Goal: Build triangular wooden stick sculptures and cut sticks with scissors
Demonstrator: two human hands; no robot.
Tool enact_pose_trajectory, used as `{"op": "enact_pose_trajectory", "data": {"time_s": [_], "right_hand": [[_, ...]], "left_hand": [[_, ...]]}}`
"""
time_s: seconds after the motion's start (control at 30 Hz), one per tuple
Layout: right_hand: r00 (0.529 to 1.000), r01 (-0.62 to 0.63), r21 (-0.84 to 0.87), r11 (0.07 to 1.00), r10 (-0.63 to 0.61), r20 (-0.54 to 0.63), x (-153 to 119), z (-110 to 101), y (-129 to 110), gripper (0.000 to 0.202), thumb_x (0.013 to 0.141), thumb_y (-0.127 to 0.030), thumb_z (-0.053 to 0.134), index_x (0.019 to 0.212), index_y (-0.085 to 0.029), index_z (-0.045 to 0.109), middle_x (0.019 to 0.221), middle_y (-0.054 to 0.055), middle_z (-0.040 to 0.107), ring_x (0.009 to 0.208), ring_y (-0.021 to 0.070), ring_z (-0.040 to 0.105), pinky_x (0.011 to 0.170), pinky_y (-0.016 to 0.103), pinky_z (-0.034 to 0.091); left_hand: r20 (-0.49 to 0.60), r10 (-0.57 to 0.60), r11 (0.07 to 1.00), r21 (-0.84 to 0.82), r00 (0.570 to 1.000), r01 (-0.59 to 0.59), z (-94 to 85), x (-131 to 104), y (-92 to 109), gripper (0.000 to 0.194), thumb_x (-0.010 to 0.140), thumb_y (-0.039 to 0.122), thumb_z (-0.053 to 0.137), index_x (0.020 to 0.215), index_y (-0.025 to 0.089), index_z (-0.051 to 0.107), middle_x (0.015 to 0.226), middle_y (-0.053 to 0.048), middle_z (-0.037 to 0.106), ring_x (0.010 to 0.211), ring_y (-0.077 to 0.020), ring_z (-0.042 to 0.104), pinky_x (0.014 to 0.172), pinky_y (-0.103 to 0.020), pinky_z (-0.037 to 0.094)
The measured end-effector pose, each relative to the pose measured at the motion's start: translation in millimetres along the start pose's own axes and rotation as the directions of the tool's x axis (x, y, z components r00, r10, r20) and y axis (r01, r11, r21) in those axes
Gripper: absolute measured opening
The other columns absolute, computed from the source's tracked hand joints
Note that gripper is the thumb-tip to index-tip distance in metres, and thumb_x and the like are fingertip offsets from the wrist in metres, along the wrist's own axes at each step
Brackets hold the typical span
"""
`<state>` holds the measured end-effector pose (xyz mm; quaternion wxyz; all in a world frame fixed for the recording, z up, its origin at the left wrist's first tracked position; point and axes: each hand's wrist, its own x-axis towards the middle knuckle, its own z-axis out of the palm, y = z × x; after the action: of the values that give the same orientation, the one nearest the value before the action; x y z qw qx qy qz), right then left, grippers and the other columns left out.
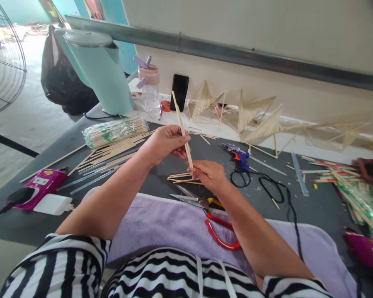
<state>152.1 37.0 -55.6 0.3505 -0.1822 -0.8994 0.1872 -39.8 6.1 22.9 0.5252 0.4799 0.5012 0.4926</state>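
My left hand [173,141] pinches a few thin wooden sticks [180,118] around their middle, holding them up at a slant above the table. At their lower end, my right hand [209,173] closes its fingertips on the same sticks. Several short cut sticks [182,178] lie on the dark tabletop just beneath. Closer to my body are scissors with red handles [221,231], their blades pointing left, and a tool with a yellow handle [216,203] partly hidden by my right forearm. Right of my hands sits a blue glue gun [242,160] with a black cord.
A purple towel [161,231] covers the front edge. Loose sticks and a wrapped stick bundle [116,131] lie left, near a teal kettle [95,74], a bottle [151,89] and a magenta power socket [42,186]. Along the wall stand a phone [179,92] and stick frames [245,111].
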Motion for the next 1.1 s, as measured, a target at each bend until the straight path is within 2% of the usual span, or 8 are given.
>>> {"op": "enact_pose_trajectory", "data": {"time_s": [0.17,0.57,0.77,0.9,1.1], "right_hand": [[1.000,-0.014,-0.005,1.000,0.014,0.005,-0.1,1.0,0.7,0.026,0.096,-0.029,0.045,0.103,-0.024,0.069,0.071,0.000,0.071,0.064,0.0114,0.067,0.066,0.022,0.052],[0.992,-0.123,0.124,0.985,0.121,0.022,-1.2,1.8,3.3,0.021,0.092,-0.027,0.052,0.098,-0.023,0.071,0.068,-0.001,0.072,0.055,0.0108,0.065,0.061,0.022,0.052],[0.999,-0.054,0.110,0.992,0.055,0.001,0.1,0.5,2.1,0.020,0.092,-0.026,0.052,0.097,-0.023,0.071,0.069,-0.001,0.072,0.056,0.0102,0.065,0.062,0.021,0.052],[1.000,-0.024,0.038,0.999,0.024,-0.014,-1.3,1.9,3.6,0.023,0.094,-0.029,0.049,0.102,-0.023,0.070,0.072,0.000,0.072,0.060,0.0114,0.066,0.065,0.023,0.052],[0.998,0.051,-0.031,0.998,-0.052,-0.040,-2.9,3.5,3.4,0.024,0.095,-0.024,0.046,0.107,-0.022,0.067,0.077,0.001,0.073,0.062,0.0113,0.066,0.067,0.023,0.052]], "left_hand": [[-0.001,0.011,1.000,-0.002,1.000,-0.011,-1.0,0.6,-1.1,0.022,0.076,0.032,0.070,0.083,0.015,0.059,0.063,-0.001,0.067,0.052,-0.0115,0.064,0.050,-0.021,0.055],[-0.007,0.012,1.000,0.012,1.000,-0.012,-1.4,1.1,-3.0,0.022,0.076,0.032,0.070,0.081,0.014,0.058,0.062,-0.001,0.066,0.051,-0.0114,0.064,0.049,-0.021,0.054],[0.006,0.005,1.000,0.005,1.000,-0.005,-0.9,1.8,-5.0,0.024,0.075,0.034,0.071,0.082,0.015,0.059,0.062,-0.001,0.066,0.051,-0.0115,0.064,0.049,-0.020,0.054],[-0.001,0.001,1.000,0.001,1.000,-0.001,-0.6,1.5,-5.0,0.024,0.076,0.034,0.071,0.083,0.015,0.059,0.062,-0.001,0.066,0.051,-0.0113,0.064,0.049,-0.020,0.054],[-0.009,-0.008,1.000,0.004,1.000,0.008,0.7,0.0,-1.4,0.024,0.075,0.034,0.071,0.082,0.015,0.058,0.061,-0.001,0.066,0.051,-0.0114,0.064,0.048,-0.020,0.053]]}}
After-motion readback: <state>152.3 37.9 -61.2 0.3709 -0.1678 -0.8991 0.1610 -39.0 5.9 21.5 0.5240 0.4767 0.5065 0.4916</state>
